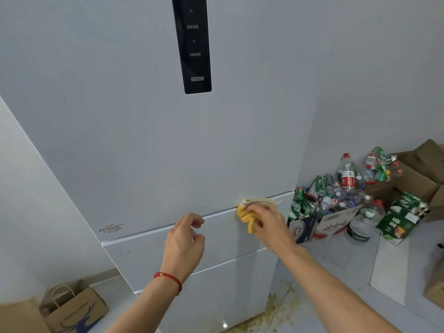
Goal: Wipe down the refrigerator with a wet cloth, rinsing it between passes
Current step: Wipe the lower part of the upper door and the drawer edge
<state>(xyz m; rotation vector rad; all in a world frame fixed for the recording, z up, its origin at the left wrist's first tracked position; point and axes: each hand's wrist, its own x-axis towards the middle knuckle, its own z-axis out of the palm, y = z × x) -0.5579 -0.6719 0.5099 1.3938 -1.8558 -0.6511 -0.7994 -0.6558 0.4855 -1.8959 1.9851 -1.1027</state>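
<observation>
From the head view, a white refrigerator (149,140) fills most of the scene, with a black control panel (194,44) high on its upper door. The right hand (269,224) bunches a yellow cloth (246,216) in its grip and presses it against the fridge at the seam between the upper door and the drawer below, toward the right edge. The left hand (183,241) hovers just left of it, near the same seam, its grip loosely curled and holding nothing; a red string bracelet (168,277) circles that wrist. To the right, on the floor, boxes hold a heap of empty bottles and cans (341,191). At the near left stands a brown paper bag (74,308). Yellowish stains (276,306) mark the floor by the fridge's near right corner.
</observation>
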